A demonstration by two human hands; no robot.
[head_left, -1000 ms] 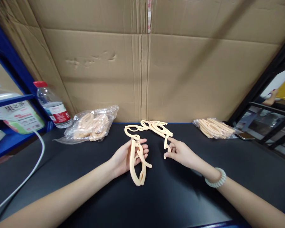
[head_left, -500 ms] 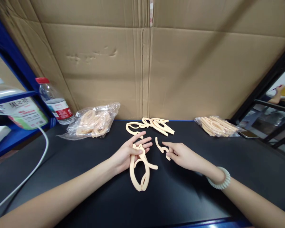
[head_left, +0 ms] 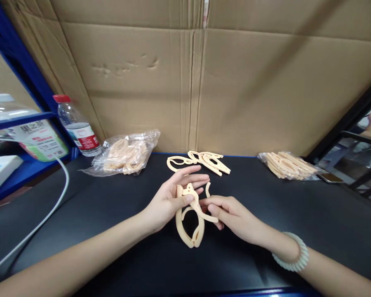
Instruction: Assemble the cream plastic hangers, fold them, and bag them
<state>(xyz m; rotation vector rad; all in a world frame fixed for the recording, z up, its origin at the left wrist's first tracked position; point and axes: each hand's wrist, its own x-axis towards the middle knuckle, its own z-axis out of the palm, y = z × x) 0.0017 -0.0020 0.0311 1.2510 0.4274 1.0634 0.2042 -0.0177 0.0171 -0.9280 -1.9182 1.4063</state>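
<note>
My left hand [head_left: 165, 202] grips the folding hanger [head_left: 179, 222], which I should steady while my right hand [head_left: 236, 216] pinches the hook [head_left: 207, 190].

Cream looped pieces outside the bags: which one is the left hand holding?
The looped piece in the foreground, with the left hand's thumb on it. The other loose pieces lie farther back, near the cardboard.

Left hand [head_left: 168, 202] outstretched, thumb pressed inward, right hand [head_left: 230, 212] curled close beside it
</note>
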